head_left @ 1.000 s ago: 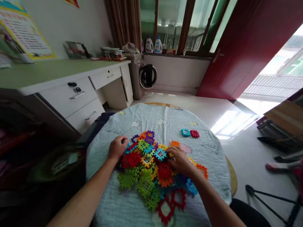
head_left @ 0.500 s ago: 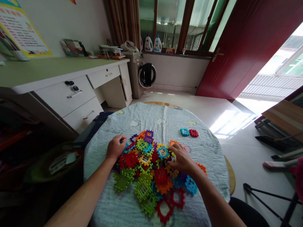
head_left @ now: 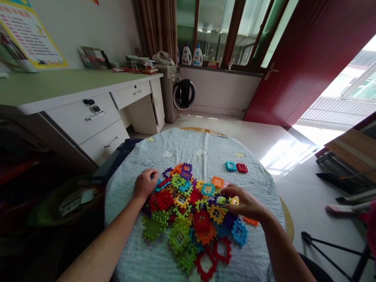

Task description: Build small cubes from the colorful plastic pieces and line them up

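A heap of colourful notched plastic building pieces point(head_left: 181, 199) lies on the cloth-covered table, with red, green, orange, blue, yellow and purple ones overlapping. My left hand point(head_left: 145, 183) rests at the heap's left edge, fingers curled; a dark blue bit shows by the fingertips, and what they hold is hidden. Over the right side of the heap is my right hand point(head_left: 245, 200), thumb and fingers apart. A purple piece point(head_left: 219, 199) lies at its fingertips, and a yellow piece point(head_left: 235, 201) shows between thumb and fingers. Close by lies a light blue window piece point(head_left: 208, 189).
Farther back on the tablecloth point(head_left: 188, 147) lie a blue piece point(head_left: 230, 166) and a red piece point(head_left: 242, 168), side by side. A desk point(head_left: 85, 84) stands at the left, a washing machine point(head_left: 170, 94) beyond it. Black tripod legs point(head_left: 329, 244) stand at the right.
My right hand has moved right, uncovering an orange piece and the purple piece. My left hand stays at the heap's left edge. The view has shifted slightly.
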{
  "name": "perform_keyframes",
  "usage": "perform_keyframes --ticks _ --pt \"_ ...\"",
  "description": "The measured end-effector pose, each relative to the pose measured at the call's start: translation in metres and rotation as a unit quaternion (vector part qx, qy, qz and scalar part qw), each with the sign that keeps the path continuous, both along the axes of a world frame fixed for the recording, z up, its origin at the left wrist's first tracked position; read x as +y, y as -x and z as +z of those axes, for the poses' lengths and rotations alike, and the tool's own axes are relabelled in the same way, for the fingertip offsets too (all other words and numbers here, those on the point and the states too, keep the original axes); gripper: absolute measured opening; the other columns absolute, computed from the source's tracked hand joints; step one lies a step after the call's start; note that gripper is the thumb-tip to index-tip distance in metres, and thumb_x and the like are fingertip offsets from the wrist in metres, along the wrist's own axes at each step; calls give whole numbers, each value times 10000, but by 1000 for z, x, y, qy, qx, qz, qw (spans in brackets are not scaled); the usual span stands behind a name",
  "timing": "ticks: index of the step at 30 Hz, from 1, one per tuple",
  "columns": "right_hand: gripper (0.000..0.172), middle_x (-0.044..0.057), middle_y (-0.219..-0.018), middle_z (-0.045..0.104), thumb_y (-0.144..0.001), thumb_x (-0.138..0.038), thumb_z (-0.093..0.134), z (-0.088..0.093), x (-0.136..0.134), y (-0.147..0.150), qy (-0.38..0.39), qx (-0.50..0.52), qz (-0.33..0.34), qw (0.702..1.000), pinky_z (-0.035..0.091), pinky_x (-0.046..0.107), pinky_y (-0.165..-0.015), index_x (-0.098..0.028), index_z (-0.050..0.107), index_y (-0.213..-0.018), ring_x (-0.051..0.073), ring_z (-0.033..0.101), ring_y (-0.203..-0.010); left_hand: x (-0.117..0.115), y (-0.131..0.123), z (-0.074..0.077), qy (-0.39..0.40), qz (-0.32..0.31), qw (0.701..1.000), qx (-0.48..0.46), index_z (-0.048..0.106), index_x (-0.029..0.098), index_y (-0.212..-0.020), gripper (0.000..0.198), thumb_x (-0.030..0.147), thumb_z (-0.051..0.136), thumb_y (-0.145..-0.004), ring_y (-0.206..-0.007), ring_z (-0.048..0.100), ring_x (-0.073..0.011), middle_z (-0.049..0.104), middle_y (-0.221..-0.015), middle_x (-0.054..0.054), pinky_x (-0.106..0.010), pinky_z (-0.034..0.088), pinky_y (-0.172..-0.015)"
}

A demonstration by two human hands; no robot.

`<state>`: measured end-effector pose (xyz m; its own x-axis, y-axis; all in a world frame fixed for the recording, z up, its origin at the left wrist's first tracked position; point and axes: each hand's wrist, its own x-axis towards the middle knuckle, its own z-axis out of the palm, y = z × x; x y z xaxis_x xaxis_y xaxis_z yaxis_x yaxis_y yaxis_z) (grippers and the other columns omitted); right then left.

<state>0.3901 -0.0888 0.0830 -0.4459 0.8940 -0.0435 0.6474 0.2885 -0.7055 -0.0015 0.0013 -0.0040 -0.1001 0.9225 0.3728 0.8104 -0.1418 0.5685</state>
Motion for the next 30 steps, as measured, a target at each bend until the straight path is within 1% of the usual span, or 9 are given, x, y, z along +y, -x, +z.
perform_keyframes --ticks 3,7,10,13,15,20,24,27,30 --pt "345 30 -1032 630 -777 -290 641 0 16 -5 -5 42 -37 998 489 354 -859 -256 646 -1120 182 602 -933 0 0 0 -3 -4 1000 -1 630 205 -729 226 318 437 -761 -832 653 -226 702 -834 -70 -324 496 -832" --pt "384 55 -1053 609 -766 -305 660 -15 54 17 -95 27 -97 990 458 372 -917 -221 633 -1140 201 584 -986 0 0 1 -1 -3 1000 -2 627 207 -723 219 311 437 -759 -827 651 -229 699 -831 -67 -333 497 -824" --pt "420 78 -1065 601 -733 -241 662 -32 83 37 -129 -45 -105 985 427 384 -941 -205 643 -1151 229 554 -1027 -1 0 1 2 -3 1000 -3 628 206 -730 217 306 438 -761 -822 649 -226 699 -836 -66 -329 497 -815" --pt "488 94 -1178 595 -717 -198 652 -47 101 47 -98 -153 -112 977 388 401 -947 -218 632 -1205 270 508 -1113 -1 0 1 2 -4 1000 -4 626 208 -733 212 300 439 -770 -818 647 -217 700 -829 -60 -317 495 -813" --pt "533 96 -1231 581 -729 -211 641 -54 106 49 -72 -193 -115 972 378 390 -932 -225 601 -1260 274 497 -1129 -1 0 2 2 -4 1000 -5 627 209 -740 211 297 439 -777 -816 646 -213 700 -828 -57 -312 494 -814" --pt "588 103 -1167 605 -733 -212 625 -64 101 43 -70 -181 -127 973 378 332 -897 -158 540 -1313 232 524 -1052 -3 -1 4 6 -3 1000 -5 627 212 -739 202 286 444 -780 -817 647 -210 702 -824 -53 -309 497 -819" --pt "443 86 -1095 619 -741 -144 571 -64 89 31 -72 -197 -119 970 371 317 -862 -174 617 -1181 217 530 -990 -3 -1 5 4 -6 1000 -9 627 208 -748 197 283 447 -777 -823 648 -210 701 -834 -56 -309 496 -821" --pt "325 88 -1073 612 -775 -166 552 -59 84 29 -65 -230 -125 963 366 327 -832 -194 664 -1079 234 525 -979 -3 -1 4 4 -9 1000 -10 625 206 -747 198 284 445 -776 -825 646 -213 698 -834 -58 -313 493 -823" --pt "374 118 -1132 592 -814 -277 587 -53 87 41 -77 -219 -139 963 366 335 -863 -168 636 -1168 250 519 -1024 -3 -1 4 5 -8 1000 -10 624 206 -742 200 283 443 -778 -817 643 -211 694 -825 -58 -314 491 -820"
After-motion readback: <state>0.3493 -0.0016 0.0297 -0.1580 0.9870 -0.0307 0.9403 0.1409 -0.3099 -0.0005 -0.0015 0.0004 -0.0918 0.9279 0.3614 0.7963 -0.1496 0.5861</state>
